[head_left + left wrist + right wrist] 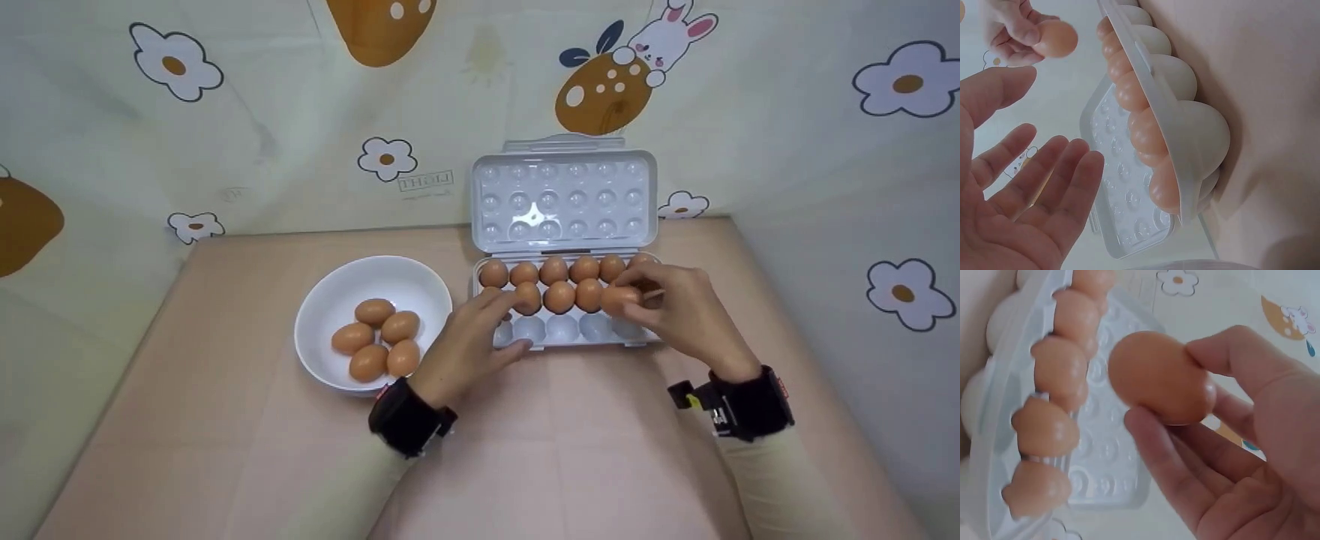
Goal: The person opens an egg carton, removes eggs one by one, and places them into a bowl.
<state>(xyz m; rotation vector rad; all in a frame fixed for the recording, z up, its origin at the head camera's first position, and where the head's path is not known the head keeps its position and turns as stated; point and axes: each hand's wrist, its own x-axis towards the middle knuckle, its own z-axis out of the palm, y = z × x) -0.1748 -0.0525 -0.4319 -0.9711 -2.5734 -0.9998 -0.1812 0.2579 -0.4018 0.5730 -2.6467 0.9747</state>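
An egg box [562,346] with its lid [592,244] raised sits on the table, brown eggs [559,298] filling much of its back and middle rows. The front row shows bare hollows. Between thumb and fingers, my right hand [686,311] pinches one brown egg [1154,377], held above the right side of the box. My left hand [469,341] hovers at the box's left end, overlapping a few eggs in the head view. In the left wrist view its fingers [1075,191] are spread and hold nothing.
A white bowl [319,360] with several brown eggs [375,313] stands left of the box, close to my left forearm. Behind the table [495,472] hangs a cloth [285,112] printed with flowers and a rabbit; the upright lid stands near it.
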